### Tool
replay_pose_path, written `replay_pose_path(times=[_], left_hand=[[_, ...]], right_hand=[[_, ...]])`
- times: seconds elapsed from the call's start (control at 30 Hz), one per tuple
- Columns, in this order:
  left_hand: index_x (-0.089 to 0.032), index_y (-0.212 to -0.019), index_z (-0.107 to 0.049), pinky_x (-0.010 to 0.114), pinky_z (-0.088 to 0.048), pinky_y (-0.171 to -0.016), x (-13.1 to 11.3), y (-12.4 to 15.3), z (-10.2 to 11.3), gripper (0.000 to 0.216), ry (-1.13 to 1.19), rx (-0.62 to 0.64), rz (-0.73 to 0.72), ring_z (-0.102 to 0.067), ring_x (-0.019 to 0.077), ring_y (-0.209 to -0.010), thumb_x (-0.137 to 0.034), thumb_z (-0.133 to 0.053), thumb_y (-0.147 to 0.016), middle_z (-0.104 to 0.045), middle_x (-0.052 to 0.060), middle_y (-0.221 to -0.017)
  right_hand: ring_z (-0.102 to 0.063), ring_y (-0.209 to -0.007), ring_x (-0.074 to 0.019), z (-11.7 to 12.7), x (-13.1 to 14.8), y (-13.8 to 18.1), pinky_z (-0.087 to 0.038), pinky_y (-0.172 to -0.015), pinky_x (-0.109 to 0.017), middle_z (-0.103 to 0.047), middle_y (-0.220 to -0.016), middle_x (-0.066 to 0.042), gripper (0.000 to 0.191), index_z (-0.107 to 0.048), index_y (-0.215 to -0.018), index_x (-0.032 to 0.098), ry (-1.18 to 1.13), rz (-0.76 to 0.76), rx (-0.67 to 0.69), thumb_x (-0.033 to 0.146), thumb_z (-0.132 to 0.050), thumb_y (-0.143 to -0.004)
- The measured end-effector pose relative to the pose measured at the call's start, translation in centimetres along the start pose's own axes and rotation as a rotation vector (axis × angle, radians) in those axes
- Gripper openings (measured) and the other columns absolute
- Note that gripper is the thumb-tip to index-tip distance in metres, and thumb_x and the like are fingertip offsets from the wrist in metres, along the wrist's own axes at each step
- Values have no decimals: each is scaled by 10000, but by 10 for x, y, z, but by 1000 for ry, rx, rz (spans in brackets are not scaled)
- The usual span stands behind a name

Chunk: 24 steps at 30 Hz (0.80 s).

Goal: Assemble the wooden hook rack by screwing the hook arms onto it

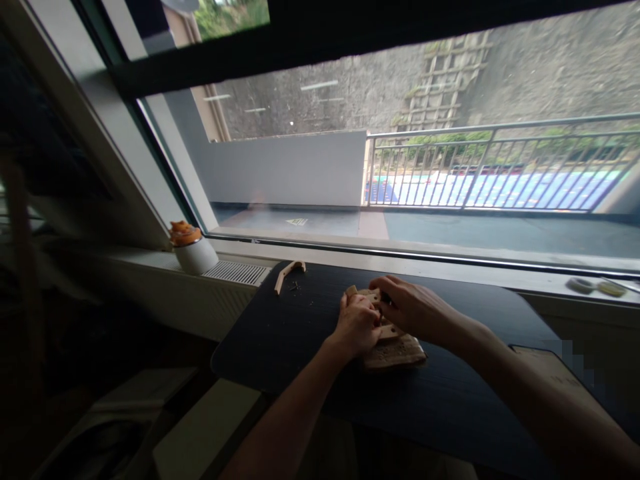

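On the dark table (280,340) lies a light wooden block (397,353) with small holes in its top. Over its far part sit pale wooden pieces with round holes, one of them a bar (391,331). My left hand (357,323) is closed over these pieces, its fingers curled on their left side. From the right, my right hand (405,303) reaches in with bent fingers, pinching at the far upper wooden piece (373,295). Its fingertips are partly hidden, so whether it holds a small part as well cannot be made out.
A bent wooden piece (289,275) and several small dark screws (294,287) lie at the table's far left. A white pot with an orange top (195,253) stands on the sill. Tape rolls (581,285) rest at right. A flat tan-topped object (550,373) lies by my right forearm.
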<state>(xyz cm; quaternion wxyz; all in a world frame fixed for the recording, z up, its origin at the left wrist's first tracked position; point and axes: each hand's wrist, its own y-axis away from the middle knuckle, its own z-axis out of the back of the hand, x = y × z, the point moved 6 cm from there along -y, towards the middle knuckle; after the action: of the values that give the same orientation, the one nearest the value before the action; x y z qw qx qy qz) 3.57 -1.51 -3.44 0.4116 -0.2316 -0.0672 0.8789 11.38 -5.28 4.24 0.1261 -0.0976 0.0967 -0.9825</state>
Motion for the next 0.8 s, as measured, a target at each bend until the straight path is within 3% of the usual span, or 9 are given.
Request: replay_pose_path(times=[0.1, 0.27, 0.47, 0.63, 0.8], left_hand=[[-218, -666, -693, 468, -277, -1009, 0, 0, 0, 125, -8, -20, -17, -480, 253, -1054, -252, -615, -757, -634, 48, -1000], [-209, -664, -680, 472, -294, -990, -1, 1, 0, 120, -14, -7, -28, -487, 256, -1042, -232, -608, -757, -639, 42, -948], [-204, -680, -680, 476, -289, -991, -1, 1, -1, 111, -6, -28, -32, -495, 256, -1040, -230, -607, -759, -637, 47, -951], [-207, -651, -680, 475, -273, -1007, -1, 1, 0, 132, 1, -10, -39, -479, 257, -1061, -220, -604, -758, -629, 46, -997], [-209, -715, -680, 478, -289, -1000, -2, 2, 3, 87, 10, -12, -27, -481, 256, -1059, -212, -603, -755, -630, 45, -1028]], right_hand=[[-616, -798, -162, 1, 2, 0, -356, -618, -246, -657, -1021, -65, 228, -579, -1056, 207, -22, 34, 12, 207, -449, -869], [-598, -634, -173, -5, -5, -2, -280, -524, -260, -668, -751, -36, 200, -575, -965, 201, 64, -65, 8, 283, -402, -908], [-608, -761, -165, 5, 1, -2, -329, -582, -245, -655, -981, -50, 186, -570, -1024, 218, 9, 31, 5, 246, -466, -873], [-574, -652, -135, -1, 5, -3, -299, -543, -244, -637, -836, -37, 157, -570, -879, 195, 90, 48, 44, 205, -415, -899], [-576, -600, -152, -5, 4, -5, -255, -506, -256, -656, -791, -38, 176, -570, -932, 195, 126, -20, 22, 227, -400, -898]])
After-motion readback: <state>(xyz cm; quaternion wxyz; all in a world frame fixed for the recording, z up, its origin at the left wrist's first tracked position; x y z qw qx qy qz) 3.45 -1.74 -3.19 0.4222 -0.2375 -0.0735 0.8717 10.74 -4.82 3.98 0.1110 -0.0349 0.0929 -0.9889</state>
